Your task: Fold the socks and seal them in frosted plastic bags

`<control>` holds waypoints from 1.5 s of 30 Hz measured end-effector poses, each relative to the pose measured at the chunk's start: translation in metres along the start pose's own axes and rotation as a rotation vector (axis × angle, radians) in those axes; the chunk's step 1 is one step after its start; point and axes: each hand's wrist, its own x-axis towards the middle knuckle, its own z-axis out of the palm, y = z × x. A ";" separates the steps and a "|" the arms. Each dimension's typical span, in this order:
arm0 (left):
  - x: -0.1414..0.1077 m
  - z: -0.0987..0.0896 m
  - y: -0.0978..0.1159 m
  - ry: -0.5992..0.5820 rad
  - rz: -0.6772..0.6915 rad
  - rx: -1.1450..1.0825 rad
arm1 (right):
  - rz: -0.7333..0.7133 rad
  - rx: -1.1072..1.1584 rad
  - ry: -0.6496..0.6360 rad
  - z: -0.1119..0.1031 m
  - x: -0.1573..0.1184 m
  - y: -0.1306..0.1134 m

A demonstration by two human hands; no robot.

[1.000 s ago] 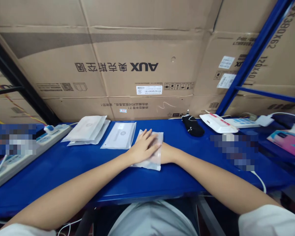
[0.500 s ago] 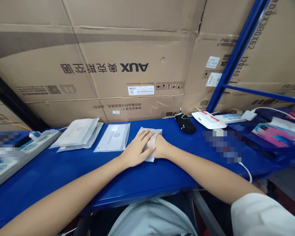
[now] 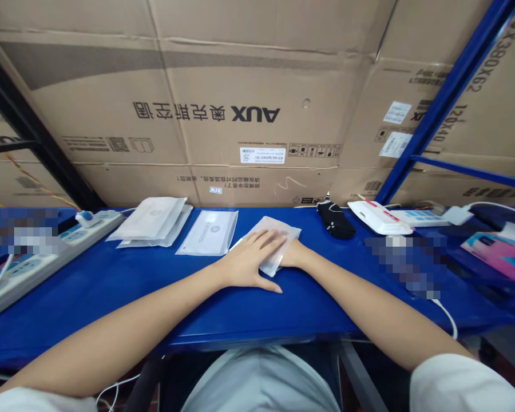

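My left hand (image 3: 249,262) lies flat with fingers spread on a frosted plastic bag (image 3: 283,237) in the middle of the blue table (image 3: 111,309). My right hand (image 3: 294,256) sits just beyond it, its fingers hidden under or inside the bag, with only the wrist and back of the hand showing. To the left lies a flat printed bag (image 3: 208,233), a little apart from my left hand. Further left is a stack of white packets (image 3: 150,219).
A black sock (image 3: 335,220) and a white, red-striped packet (image 3: 380,218) lie to the right. Power strips (image 3: 94,224) sit at both table ends, with a printed pink package (image 3: 498,256) far right. Stacked AUX cartons (image 3: 257,114) and a blue shelf upright (image 3: 446,97) form the back.
The frosted bag has turned and shifted up the table, away from me. My hands have slid further over and under it, and the view has moved slightly.
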 end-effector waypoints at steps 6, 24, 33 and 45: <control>0.002 -0.009 -0.012 0.197 -0.033 -0.099 | -0.059 -0.442 0.177 -0.021 0.005 -0.013; 0.012 -0.026 -0.024 0.536 -0.619 -0.879 | 0.336 0.392 0.235 -0.052 0.003 -0.039; 0.007 -0.004 -0.017 0.023 -0.545 -0.893 | 0.484 0.521 -0.050 -0.007 -0.001 -0.021; 0.012 0.002 -0.020 0.199 -0.632 -0.914 | 0.382 0.474 0.073 -0.006 0.002 -0.029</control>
